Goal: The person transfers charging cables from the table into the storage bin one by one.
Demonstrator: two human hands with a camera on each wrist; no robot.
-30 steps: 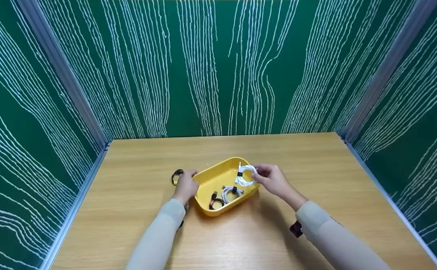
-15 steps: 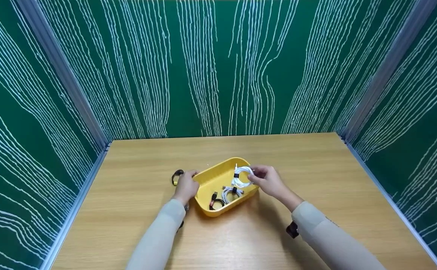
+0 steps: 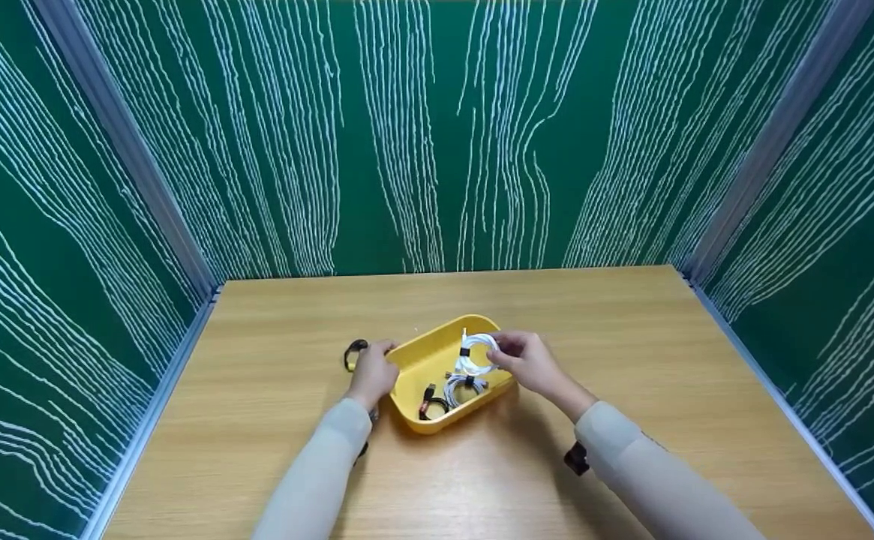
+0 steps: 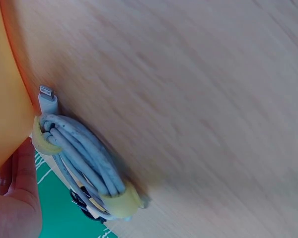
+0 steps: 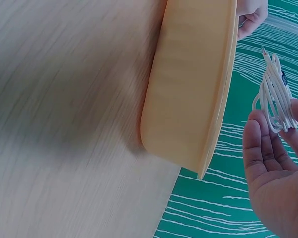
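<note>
My left hand (image 3: 373, 373) grips the left rim of a yellow bin (image 3: 429, 426) on the table. Between thumb and fingers, my right hand (image 3: 528, 364) pinches a coiled white cable (image 5: 275, 94) with a dark tie, held over the bin's right end. Inside the bin lie a coiled grey-white cable (image 3: 452, 391) with a black tie and a small black cable (image 3: 424, 409) with a reddish band. In the left wrist view, a grey coiled cable (image 4: 84, 153) with yellow ties and a Lightning plug lies beside the bin; my left forearm mostly hides it in the head view.
A black coiled cable (image 3: 352, 349) lies on the wooden table (image 3: 279, 322) just left of my left hand. Green panels (image 3: 376, 150) with wavy white lines stand behind and at both sides, joined by grey metal posts (image 3: 770, 135).
My right hand has moved a little to the left with the white cable, farther over the bin's inside. The left hand and the bin have stayed in place.
</note>
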